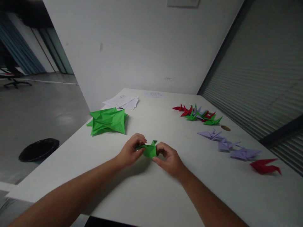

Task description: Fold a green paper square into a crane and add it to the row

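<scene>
A small folded green paper crane [150,151] is held between my two hands, just above the white table [163,195]. My left hand [132,148] pinches its left end between thumb and fingers. On the other side, my right hand [169,159] has thumb and fingers closed on the right edge of the paper. A narrow folded point sticks up near the crane's right side. My fingertips hide parts of both ends.
Crumpled green paper sheets [109,121] lie stacked at left, with printed papers [123,101] behind. Red, green and purple cranes [197,114] cluster at back right. Purple cranes [245,153] and a red crane [265,166] line the right side. A black-lined bin [39,149] stands on the floor.
</scene>
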`<action>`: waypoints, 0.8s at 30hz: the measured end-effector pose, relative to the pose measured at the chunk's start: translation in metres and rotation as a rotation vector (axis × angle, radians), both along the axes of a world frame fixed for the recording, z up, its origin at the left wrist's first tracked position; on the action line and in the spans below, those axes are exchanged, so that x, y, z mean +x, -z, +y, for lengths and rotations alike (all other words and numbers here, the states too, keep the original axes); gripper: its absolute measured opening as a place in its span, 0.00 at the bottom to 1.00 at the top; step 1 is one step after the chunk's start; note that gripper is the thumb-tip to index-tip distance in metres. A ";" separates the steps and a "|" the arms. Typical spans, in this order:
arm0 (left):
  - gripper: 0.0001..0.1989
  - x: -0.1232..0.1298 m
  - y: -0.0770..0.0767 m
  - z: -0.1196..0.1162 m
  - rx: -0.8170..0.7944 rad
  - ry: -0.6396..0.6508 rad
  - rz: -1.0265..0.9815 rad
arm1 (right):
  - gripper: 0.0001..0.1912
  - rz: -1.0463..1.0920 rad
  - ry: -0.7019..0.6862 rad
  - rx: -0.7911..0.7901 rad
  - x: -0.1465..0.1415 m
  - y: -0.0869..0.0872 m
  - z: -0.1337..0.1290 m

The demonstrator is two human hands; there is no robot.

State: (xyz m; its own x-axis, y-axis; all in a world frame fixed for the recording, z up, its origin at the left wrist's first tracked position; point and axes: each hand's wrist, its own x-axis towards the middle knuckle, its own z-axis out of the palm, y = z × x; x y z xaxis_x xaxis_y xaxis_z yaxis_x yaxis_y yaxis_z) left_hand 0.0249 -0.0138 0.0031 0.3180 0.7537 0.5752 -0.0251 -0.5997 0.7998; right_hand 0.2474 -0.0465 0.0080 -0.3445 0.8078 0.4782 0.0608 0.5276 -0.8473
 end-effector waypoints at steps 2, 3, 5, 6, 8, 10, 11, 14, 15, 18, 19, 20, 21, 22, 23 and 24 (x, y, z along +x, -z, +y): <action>0.06 -0.001 -0.004 -0.003 0.077 -0.051 0.036 | 0.05 -0.049 0.033 0.105 -0.001 -0.006 -0.005; 0.06 -0.001 -0.006 -0.004 0.096 -0.071 0.057 | 0.04 -0.079 0.046 0.124 -0.001 -0.009 -0.007; 0.05 -0.002 -0.012 -0.007 0.115 -0.102 0.110 | 0.02 -0.129 0.080 0.152 -0.002 -0.013 -0.012; 0.05 -0.002 -0.014 -0.008 0.119 -0.109 0.135 | 0.02 -0.155 0.101 0.164 -0.002 -0.015 -0.013; 0.04 -0.001 -0.018 -0.009 0.120 -0.091 0.169 | 0.03 -0.204 0.149 0.202 -0.001 -0.016 -0.015; 0.03 -0.001 -0.018 -0.009 0.093 -0.039 0.172 | 0.05 -0.247 0.181 0.229 0.000 -0.017 -0.015; 0.03 -0.001 -0.017 -0.008 0.071 -0.005 0.159 | 0.07 -0.260 0.184 0.241 0.001 -0.017 -0.015; 0.04 -0.001 -0.011 -0.006 -0.044 0.077 0.086 | 0.14 -0.252 0.172 0.243 0.003 -0.015 -0.012; 0.05 -0.001 -0.009 -0.006 -0.096 0.097 0.055 | 0.16 -0.235 0.166 0.234 0.003 -0.013 -0.012; 0.10 0.000 -0.003 -0.006 -0.276 0.139 -0.048 | 0.20 -0.172 0.157 0.182 0.002 -0.009 -0.011; 0.12 0.001 -0.002 -0.006 -0.333 0.160 -0.081 | 0.22 -0.156 0.155 0.168 0.001 -0.008 -0.011; 0.14 0.001 -0.002 -0.007 -0.383 0.189 -0.110 | 0.26 -0.148 0.152 0.154 0.001 -0.008 -0.011; 0.15 0.002 -0.002 -0.008 -0.426 0.222 -0.132 | 0.30 -0.148 0.145 0.134 0.001 -0.008 -0.012; 0.16 0.002 -0.003 -0.008 -0.463 0.256 -0.146 | 0.34 -0.149 0.131 0.106 0.001 -0.008 -0.012; 0.17 0.003 -0.004 -0.008 -0.492 0.285 -0.154 | 0.37 -0.149 0.114 0.071 0.001 -0.008 -0.012; 0.18 0.003 -0.004 -0.009 -0.513 0.302 -0.155 | 0.38 -0.145 0.101 0.032 0.002 -0.008 -0.012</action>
State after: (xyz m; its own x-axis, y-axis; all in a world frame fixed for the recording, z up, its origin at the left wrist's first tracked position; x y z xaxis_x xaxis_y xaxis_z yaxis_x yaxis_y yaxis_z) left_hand 0.0280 -0.0225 0.0072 0.5025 0.8363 0.2194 -0.2733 -0.0871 0.9580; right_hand 0.2491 -0.0582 0.0158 -0.3300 0.8268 0.4555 0.2351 0.5393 -0.8086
